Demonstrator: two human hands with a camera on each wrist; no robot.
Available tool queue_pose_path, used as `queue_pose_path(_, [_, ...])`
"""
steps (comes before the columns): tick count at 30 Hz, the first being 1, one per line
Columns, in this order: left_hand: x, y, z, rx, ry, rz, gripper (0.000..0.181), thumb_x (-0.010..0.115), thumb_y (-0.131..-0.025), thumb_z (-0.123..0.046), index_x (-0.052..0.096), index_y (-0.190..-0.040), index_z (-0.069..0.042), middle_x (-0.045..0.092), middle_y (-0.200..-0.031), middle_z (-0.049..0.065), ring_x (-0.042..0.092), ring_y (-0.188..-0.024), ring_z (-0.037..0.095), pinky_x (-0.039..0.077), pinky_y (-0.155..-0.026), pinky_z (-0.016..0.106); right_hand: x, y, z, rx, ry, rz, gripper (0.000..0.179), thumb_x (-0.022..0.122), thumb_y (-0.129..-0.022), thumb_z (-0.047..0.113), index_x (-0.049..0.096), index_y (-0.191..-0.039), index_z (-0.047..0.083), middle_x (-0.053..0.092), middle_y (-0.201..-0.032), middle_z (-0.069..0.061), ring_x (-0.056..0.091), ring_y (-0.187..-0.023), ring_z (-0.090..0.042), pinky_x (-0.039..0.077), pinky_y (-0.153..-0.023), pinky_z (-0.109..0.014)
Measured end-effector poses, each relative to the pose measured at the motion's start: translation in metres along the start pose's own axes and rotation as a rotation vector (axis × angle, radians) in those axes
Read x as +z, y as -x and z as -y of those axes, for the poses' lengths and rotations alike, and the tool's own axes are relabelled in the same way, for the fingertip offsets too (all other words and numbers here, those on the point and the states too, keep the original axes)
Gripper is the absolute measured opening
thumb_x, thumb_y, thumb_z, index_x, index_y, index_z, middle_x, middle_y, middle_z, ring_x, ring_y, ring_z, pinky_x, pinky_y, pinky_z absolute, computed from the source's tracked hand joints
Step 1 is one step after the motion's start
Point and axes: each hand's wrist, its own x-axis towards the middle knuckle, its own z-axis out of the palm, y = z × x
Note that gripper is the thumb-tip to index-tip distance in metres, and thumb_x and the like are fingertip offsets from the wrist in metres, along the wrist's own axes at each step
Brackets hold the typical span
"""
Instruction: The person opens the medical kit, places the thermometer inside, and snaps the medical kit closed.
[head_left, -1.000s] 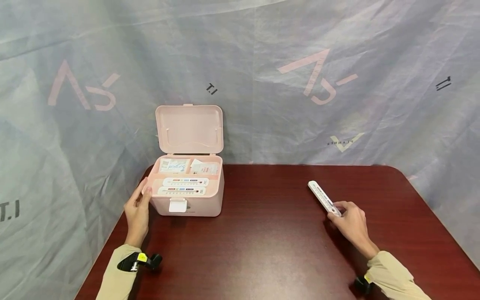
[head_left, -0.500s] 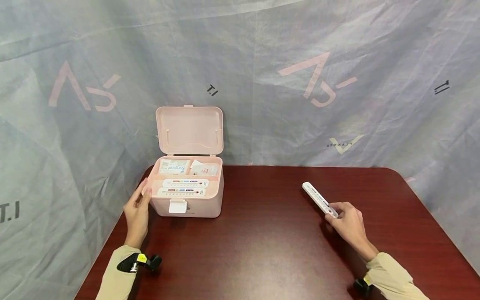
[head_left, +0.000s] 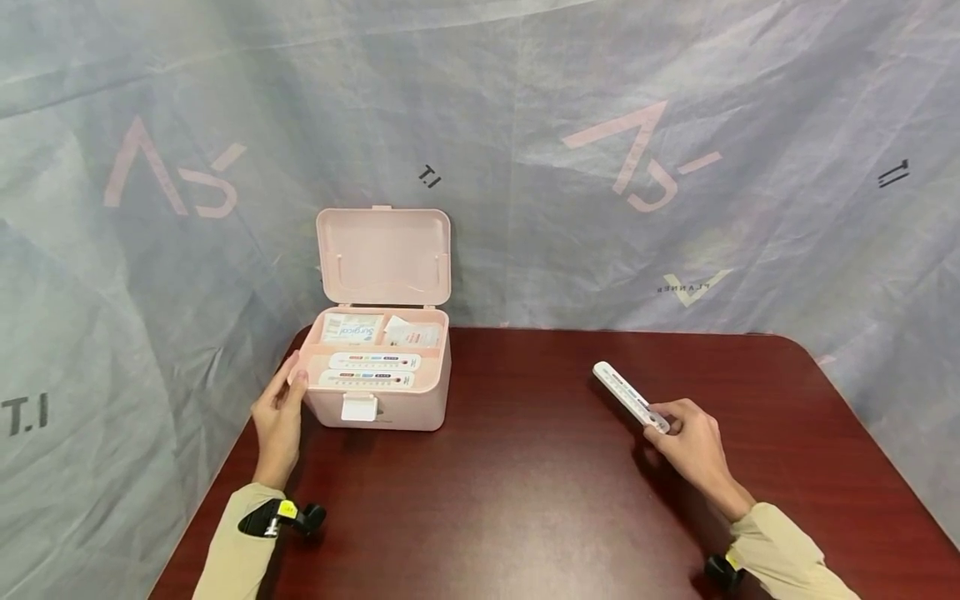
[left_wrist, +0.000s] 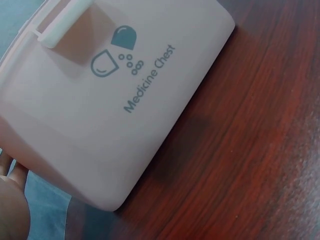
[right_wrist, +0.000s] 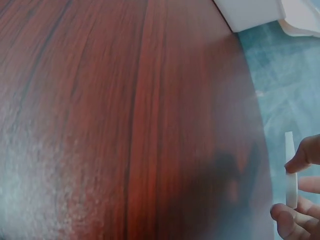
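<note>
Pinching a slim white thermometer (head_left: 624,392) by its near end with the right hand (head_left: 693,442), in a narrow grip of thumb against fingers. Held above the right part of the dark red, wood-grained tabletop (head_left: 510,500), pointing away toward the far left, with a scale and coloured blocks on the face shown to the head view and only a thin pale edge shown to the right wrist view. Casting a dark shadow on the wood below. Well to the left, touching the near left corner of a pale pink medicine chest (head_left: 412,410) with the left hand (head_left: 277,425), with fingers along the outside of the rim and thumb at the corner. Cannot tell a pinch from a light rest in that grip. Standing upright at the far left of the tabletop, with lid (head_left: 384,258) raised and with a white latch (head_left: 360,407) at the front. Marked there, in the left wrist view, with capsule halves, small pellets and "Medicine Chest". Holding, in the near compartment of an upper tray (head_left: 429,373), two more white thermometers (head_left: 367,379), laid one behind the other; in the far left compartment, a packet (head_left: 351,328) marked "Surgical"; in the far right one, a second packet (head_left: 416,335) with print too small to read. Backed by hanging grey cloth (head_left: 510,150) with pink and dark lettering. Wearing beige sleeves (head_left: 238,537), with a black device (head_left: 306,518) at each wrist
</note>
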Motion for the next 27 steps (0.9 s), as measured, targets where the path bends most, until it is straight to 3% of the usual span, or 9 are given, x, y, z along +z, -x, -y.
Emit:
queue_pose_path(13, [0.000,-0.001,0.001,-0.013,-0.026,-0.005,0.041,0.062,-0.091,-0.007,0.054,-0.131,0.001,0.050,-0.136,0.018,0.040,-0.130,0.020,0.034,-0.101,0.018,0.002,-0.004,0.018,-0.051,-0.045,0.007,0.026,0.076,-0.066,0.004,0.074,-0.091,0.008,0.061,-0.084,-0.002,0.048,-0.057,-0.008,0.035,-0.050,-0.018])
queue_pose_path(22, [0.005,0.004,-0.021,-0.021,-0.028,0.014,0.042,0.060,-0.092,-0.004,0.051,-0.131,0.008,0.047,-0.136,0.025,0.038,-0.132,0.027,0.035,-0.100,0.018,0.004,-0.008,0.032,-0.115,-0.083,-0.004,0.028,0.075,-0.064,0.003,0.074,-0.091,0.006,0.060,-0.081,-0.001,0.049,-0.056,-0.014,0.033,-0.050,-0.016])
queue_pose_path(27, [0.002,0.001,-0.012,-0.027,-0.041,0.008,0.041,0.062,-0.092,-0.008,0.054,-0.131,0.001,0.049,-0.136,0.020,0.039,-0.131,0.022,0.034,-0.101,0.015,0.006,-0.009,0.037,-0.123,-0.084,0.006,0.028,0.075,-0.063,0.002,0.074,-0.091,0.007,0.060,-0.081,0.001,0.049,-0.056,-0.012,0.033,-0.050,-0.016])
